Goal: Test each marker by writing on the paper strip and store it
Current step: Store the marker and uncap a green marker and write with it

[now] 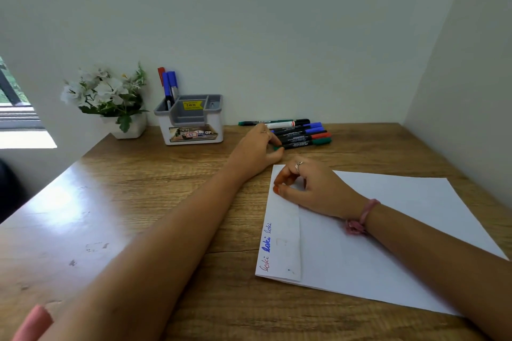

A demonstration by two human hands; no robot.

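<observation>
A row of several markers [300, 130] lies at the back of the wooden desk. My left hand [255, 151] reaches to it, thumb and fingers pinched on the near end of the green marker [307, 143], which still lies in the row. A white paper strip [285, 235], the folded left edge of a white sheet [393, 230], carries three written words in red and blue. My right hand [310, 188] rests on the strip's far end with curled fingertips pressing it down. A grey and white organiser [194, 130] holds three markers [169, 86] upright in its left slot.
A white pot of artificial flowers [110, 97] stands left of the organiser against the wall. Walls close the desk at the back and right. A window is at the far left. Bare wooden desk top [124, 202] spreads to the left.
</observation>
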